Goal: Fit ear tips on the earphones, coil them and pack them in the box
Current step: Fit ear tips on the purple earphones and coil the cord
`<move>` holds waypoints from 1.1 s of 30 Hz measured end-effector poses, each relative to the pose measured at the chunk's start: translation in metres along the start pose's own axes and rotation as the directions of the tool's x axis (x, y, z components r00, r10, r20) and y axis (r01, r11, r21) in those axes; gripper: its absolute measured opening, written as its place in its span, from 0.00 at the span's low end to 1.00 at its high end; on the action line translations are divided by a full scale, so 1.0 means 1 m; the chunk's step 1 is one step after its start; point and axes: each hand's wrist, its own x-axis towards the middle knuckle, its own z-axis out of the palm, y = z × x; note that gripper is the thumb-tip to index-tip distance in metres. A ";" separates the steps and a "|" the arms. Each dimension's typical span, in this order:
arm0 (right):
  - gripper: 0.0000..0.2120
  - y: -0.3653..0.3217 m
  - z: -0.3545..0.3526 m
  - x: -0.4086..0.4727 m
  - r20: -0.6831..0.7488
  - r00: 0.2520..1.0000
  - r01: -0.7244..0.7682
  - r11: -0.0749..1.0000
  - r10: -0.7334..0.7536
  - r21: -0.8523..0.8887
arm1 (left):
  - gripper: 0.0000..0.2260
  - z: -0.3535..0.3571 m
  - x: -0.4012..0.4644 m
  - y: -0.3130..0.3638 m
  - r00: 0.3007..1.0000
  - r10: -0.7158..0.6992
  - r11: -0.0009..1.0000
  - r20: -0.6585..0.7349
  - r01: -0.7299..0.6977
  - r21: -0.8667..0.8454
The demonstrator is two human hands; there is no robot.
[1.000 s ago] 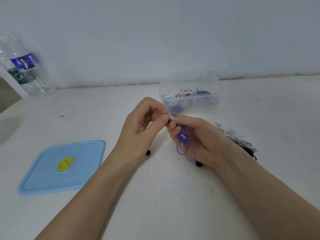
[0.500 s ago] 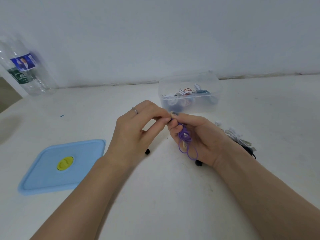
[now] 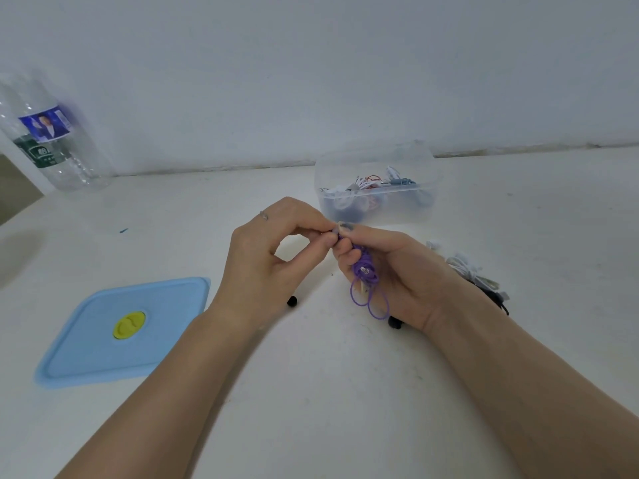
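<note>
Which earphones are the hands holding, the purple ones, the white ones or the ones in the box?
The purple earphones. The right hand grips their coil while the left hand pinches the top end. The white earphones lie untouched on the table, and others sit in the clear box.

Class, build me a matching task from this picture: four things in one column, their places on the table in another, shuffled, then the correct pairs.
Things
1. blue lid
2. clear box
3. plastic bottle
4. purple earphones

Places
A. far left, by the wall
B. held in the right hand
C. flat on the table, near left
D. beyond both hands

Pairs: 1-C, 2-D, 3-A, 4-B
</note>
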 end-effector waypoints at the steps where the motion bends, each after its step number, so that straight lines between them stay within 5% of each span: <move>1: 0.05 0.000 0.000 0.000 0.001 1.000 0.003 1.000 -0.003 -0.012 | 0.03 -0.001 0.000 -0.001 1.000 0.026 0.999 0.005 -0.026 0.037; 5: 0.05 -0.001 -0.001 -0.001 0.005 1.000 0.002 0.998 -0.001 -0.056 | 0.01 -0.002 0.001 -0.002 0.997 0.078 0.985 0.026 -0.081 0.150; 22: 0.06 0.000 -0.007 0.002 0.163 0.985 -0.036 0.993 0.054 -0.110 | 0.03 -0.005 0.002 0.002 0.996 0.033 0.986 0.085 -0.046 0.160; 33: 0.13 -0.002 -0.001 -0.004 0.170 0.984 -0.056 0.997 0.047 0.052 | 0.01 -0.002 -0.001 0.000 0.998 0.066 0.980 0.003 -0.065 0.190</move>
